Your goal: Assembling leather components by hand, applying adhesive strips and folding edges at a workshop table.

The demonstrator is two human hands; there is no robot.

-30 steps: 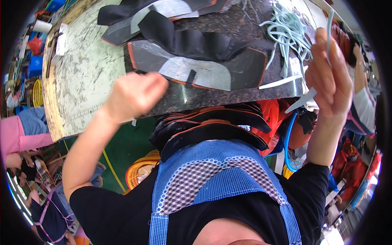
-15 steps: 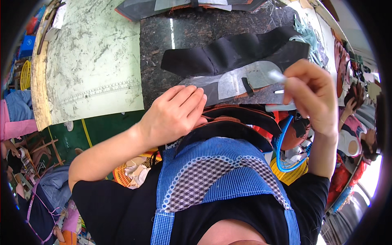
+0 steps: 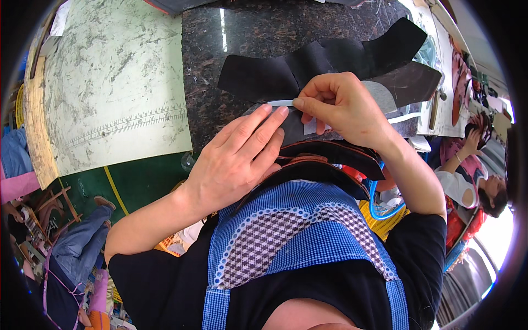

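Observation:
A narrow pale strip of tape (image 3: pixel 281 103) lies along the far edge of a dark shoe-upper-like piece with grey lining (image 3: pixel 382 94). My right hand (image 3: pixel 349 113) pinches the strip between thumb and forefinger. My left hand (image 3: pixel 231 159) rests beside it with fingers stretched out, its fingertips at the strip's left end, on the piece. Part of that piece is hidden under both hands. Just beyond lies a curved black piece (image 3: pixel 344 58). Several dark curved pieces with reddish edges (image 3: pixel 313 159) sit between the table and my apron (image 3: pixel 308 236).
A dark speckled slab (image 3: pixel 247 36) lies beside a pale board with ruler marks (image 3: pixel 121 71). Pale strips (image 3: pixel 428 52) are bunched at the right, and a loose white strip (image 3: pixel 404 117) lies nearer. A yellow basket (image 3: pixel 385 223) stands below. Another person (image 3: pixel 467 170) sits at the right.
My right hand has come left and down with the strip, close to my left hand. My left fingers have straightened and spread. The black piece's right end has shifted.

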